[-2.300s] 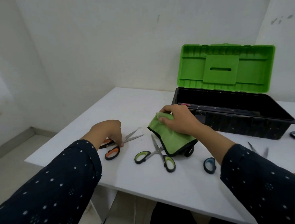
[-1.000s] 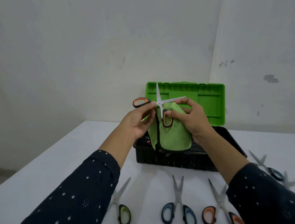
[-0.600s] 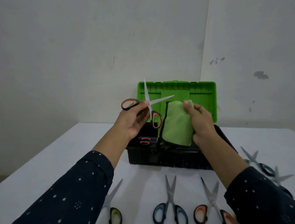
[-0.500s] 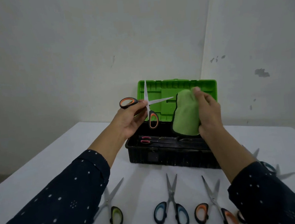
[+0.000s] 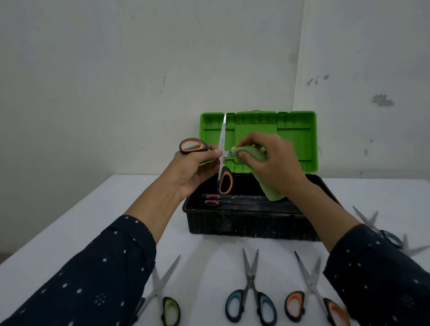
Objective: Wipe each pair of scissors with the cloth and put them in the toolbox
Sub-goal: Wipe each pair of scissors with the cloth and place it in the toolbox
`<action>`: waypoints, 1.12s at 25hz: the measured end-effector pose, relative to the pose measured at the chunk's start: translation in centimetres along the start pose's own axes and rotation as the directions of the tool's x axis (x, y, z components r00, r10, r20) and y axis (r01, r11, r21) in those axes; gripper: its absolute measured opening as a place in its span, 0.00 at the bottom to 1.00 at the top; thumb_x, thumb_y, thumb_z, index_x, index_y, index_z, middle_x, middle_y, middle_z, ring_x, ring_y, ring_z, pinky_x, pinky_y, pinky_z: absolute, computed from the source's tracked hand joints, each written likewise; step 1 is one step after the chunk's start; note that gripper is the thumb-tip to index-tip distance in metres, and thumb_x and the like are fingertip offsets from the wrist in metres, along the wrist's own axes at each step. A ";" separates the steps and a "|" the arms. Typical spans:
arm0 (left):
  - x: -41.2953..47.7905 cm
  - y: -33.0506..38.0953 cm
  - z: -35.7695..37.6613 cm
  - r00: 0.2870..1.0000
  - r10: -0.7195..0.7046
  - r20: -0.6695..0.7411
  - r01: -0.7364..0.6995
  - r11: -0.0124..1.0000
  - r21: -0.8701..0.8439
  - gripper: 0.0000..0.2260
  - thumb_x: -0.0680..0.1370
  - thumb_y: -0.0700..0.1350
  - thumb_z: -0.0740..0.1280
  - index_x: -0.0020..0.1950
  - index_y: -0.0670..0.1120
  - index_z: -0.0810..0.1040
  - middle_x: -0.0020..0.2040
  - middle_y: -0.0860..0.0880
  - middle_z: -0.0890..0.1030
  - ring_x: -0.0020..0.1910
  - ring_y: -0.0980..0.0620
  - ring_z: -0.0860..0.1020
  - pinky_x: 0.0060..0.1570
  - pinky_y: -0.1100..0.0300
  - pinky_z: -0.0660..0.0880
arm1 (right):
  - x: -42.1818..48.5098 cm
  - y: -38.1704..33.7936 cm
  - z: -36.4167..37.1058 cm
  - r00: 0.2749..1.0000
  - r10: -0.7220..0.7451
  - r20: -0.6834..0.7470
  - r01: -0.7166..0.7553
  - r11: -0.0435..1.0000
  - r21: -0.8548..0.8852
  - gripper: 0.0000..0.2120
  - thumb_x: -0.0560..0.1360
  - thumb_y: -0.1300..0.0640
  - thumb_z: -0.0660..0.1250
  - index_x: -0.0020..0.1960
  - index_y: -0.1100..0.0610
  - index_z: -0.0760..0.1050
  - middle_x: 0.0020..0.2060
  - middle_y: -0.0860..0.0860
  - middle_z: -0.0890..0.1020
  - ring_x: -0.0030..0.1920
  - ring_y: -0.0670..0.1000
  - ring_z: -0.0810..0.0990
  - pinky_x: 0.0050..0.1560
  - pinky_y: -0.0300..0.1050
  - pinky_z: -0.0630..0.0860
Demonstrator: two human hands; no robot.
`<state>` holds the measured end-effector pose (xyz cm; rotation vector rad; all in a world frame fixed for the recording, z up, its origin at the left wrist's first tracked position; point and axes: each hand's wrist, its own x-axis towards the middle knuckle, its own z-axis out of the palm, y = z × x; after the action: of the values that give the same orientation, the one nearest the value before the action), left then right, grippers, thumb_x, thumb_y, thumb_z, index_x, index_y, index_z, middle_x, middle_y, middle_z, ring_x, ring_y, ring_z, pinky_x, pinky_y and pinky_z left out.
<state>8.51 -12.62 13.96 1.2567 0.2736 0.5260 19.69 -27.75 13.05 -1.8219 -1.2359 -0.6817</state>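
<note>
My left hand (image 5: 194, 171) holds orange-handled scissors (image 5: 224, 181) spread wide above the black toolbox (image 5: 241, 222); one blade points up. My right hand (image 5: 273, 163) grips the green cloth (image 5: 270, 186) and pinches it around the other blade, which is hidden inside the cloth. The cloth's loose end hangs down into the box. Pink-handled scissors (image 5: 213, 200) lie inside the toolbox. Its green lid (image 5: 296, 135) stands open behind my hands.
On the white table (image 5: 91, 237) in front lie green-handled scissors (image 5: 168, 305), blue-handled scissors (image 5: 250, 301) and orange-handled scissors (image 5: 319, 298). More blue-handled scissors (image 5: 392, 239) lie at the right, partly behind my sleeve. White walls meet in a corner behind the box.
My left hand picked the orange-handled scissors off the table and raised them over the toolbox. My right hand lifted the cloth, held it beside them, then closed it around one blade.
</note>
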 end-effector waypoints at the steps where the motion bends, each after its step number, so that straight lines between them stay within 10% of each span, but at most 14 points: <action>1: 0.0 -0.2 -0.2 1.000 -0.002 0.002 0.002 1.000 0.025 0.05 0.73 0.34 0.71 0.43 0.43 0.79 0.36 0.49 0.82 0.35 0.55 0.80 0.38 0.64 0.79 | 0.0 0.3 -0.1 0.999 0.015 0.036 -0.015 1.000 0.016 0.05 0.74 0.55 0.73 0.49 0.52 0.81 0.42 0.47 0.84 0.43 0.48 0.79 0.41 0.36 0.73; 8: -0.1 0.2 -1.9 1.000 -0.010 -0.019 0.010 0.999 0.031 0.05 0.74 0.34 0.70 0.42 0.43 0.80 0.35 0.50 0.82 0.35 0.54 0.80 0.38 0.65 0.79 | 0.0 3.0 -3.5 0.976 0.219 0.007 -0.219 0.970 0.106 0.04 0.72 0.56 0.75 0.46 0.49 0.83 0.40 0.44 0.83 0.45 0.45 0.81 0.41 0.25 0.69; 22: -0.3 0.1 0.4 0.998 -0.062 -0.007 0.062 0.997 -0.055 0.04 0.74 0.34 0.69 0.42 0.42 0.79 0.34 0.48 0.81 0.31 0.55 0.80 0.32 0.66 0.77 | 0.1 -0.6 0.1 0.974 -0.222 0.051 0.225 0.972 -0.064 0.09 0.72 0.50 0.74 0.50 0.52 0.85 0.42 0.47 0.79 0.39 0.45 0.76 0.38 0.31 0.66; 28: -0.4 0.1 -0.4 0.998 -0.066 -0.018 0.065 0.996 -0.059 0.03 0.74 0.34 0.70 0.42 0.41 0.80 0.36 0.48 0.82 0.34 0.54 0.80 0.33 0.66 0.78 | 0.3 0.9 -1.8 0.999 -0.034 0.041 0.035 0.999 -0.025 0.07 0.70 0.57 0.75 0.48 0.54 0.85 0.41 0.48 0.82 0.41 0.49 0.81 0.40 0.32 0.73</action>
<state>7.96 -12.49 13.90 1.1821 0.3127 0.4874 20.66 -29.32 13.97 -1.8479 -1.2931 -0.6856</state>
